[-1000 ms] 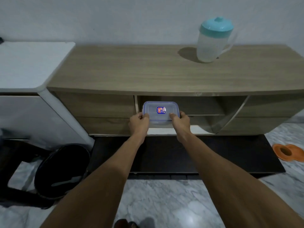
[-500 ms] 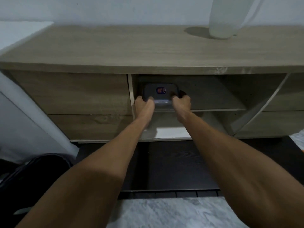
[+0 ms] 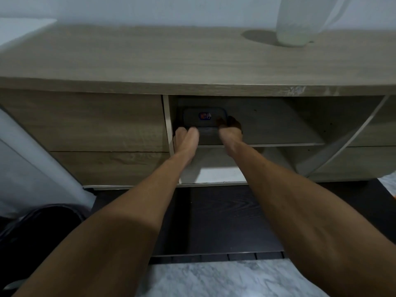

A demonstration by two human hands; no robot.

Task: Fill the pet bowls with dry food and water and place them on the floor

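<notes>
Both hands reached into the cabinet's point(image 3: 192, 61) upper shelf. The left hand point(image 3: 186, 137) and right hand point(image 3: 230, 130) flanked the lidded container point(image 3: 203, 118) at twelve o'clock; whether either was gripping could not be told. Presumably the container held dry food. The pitcher point(image 3: 297, 22) stood at one o'clock.

One long cabinet of pale grey-brown wood grain point(image 3: 150, 58) fills the upper half of the frame. On its top, at the upper right, stands one translucent white plastic jug point(image 3: 295, 24), cut off by the frame edge. One lidded, bluish clear plastic box with a small red and blue label point(image 3: 203, 117) sits in the open shelf at the centre. Two bare hands reach into that shelf: one left hand point(image 3: 185, 137) and one right hand point(image 3: 230, 131). Two drawer fronts point(image 3: 85, 123) show at the left, stacked one above the other. One black round bin point(image 3: 38, 228) shows at the lower left.
</notes>
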